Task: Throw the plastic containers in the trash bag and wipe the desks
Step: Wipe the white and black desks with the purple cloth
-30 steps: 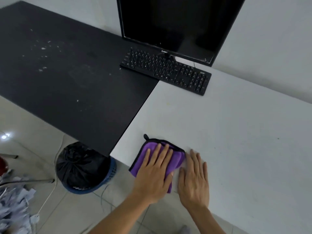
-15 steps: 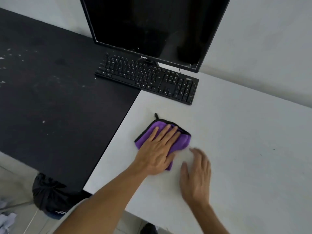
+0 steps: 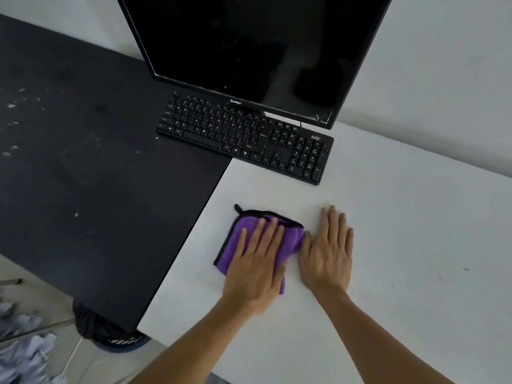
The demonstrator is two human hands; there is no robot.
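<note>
Since half a second ago the right hand [image 3: 328,254] has slid in beside the cloth, so its thumb now touches the cloth's right edge, where before it lay apart on bare surface; the left hand [image 3: 256,266] has stayed pressed on the cloth. Both hands lie flat with fingers stretched out and slightly spread, palms down; neither is closed around anything, the left one simply pinning the folded purple microfibre cloth with black trim [image 3: 241,236] against the white worktop [image 3: 401,245], the right one resting on the white surface itself. That cloth sits near the left edge of the white worktop, just beside the seam where it meets the matte black worktop [image 3: 83,176], which carries scattered pale specks. Below the black worktop's near corner, on the floor, a black trash bag in a blue basket [image 3: 105,328] shows partly, with crumpled grey paper [image 3: 25,350] further left. Beyond the hands, a black full-size keyboard [image 3: 243,137] lies across the seam between the two worktops, and behind it stands a dark, switched-off flat monitor [image 3: 257,42] against a pale wall [image 3: 443,65].
</note>
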